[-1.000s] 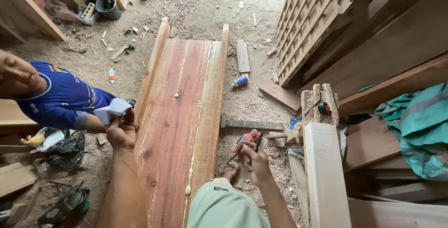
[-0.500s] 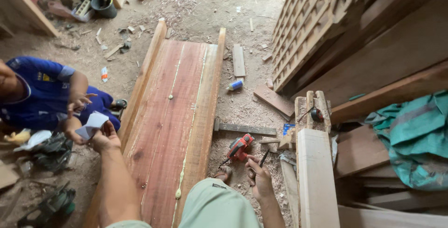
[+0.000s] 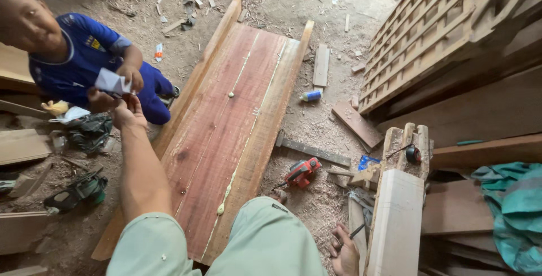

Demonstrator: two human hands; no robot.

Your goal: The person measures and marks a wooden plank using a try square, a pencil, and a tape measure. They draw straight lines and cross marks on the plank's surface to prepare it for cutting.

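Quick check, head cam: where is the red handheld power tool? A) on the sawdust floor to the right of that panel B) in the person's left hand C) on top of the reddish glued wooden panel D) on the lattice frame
A: the red handheld power tool lies on the sawdust floor just right of the reddish glued wooden panel, in neither hand.

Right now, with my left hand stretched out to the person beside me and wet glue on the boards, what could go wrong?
Three risks, likely:
1. Glue beads sit along the joints of the reddish panel; a knee or forearm could smear them.
2. The red power tool lies close by your leg; you might knock it.
3. The left hand meets another person's hand at the white paper; it could drop into sawdust.
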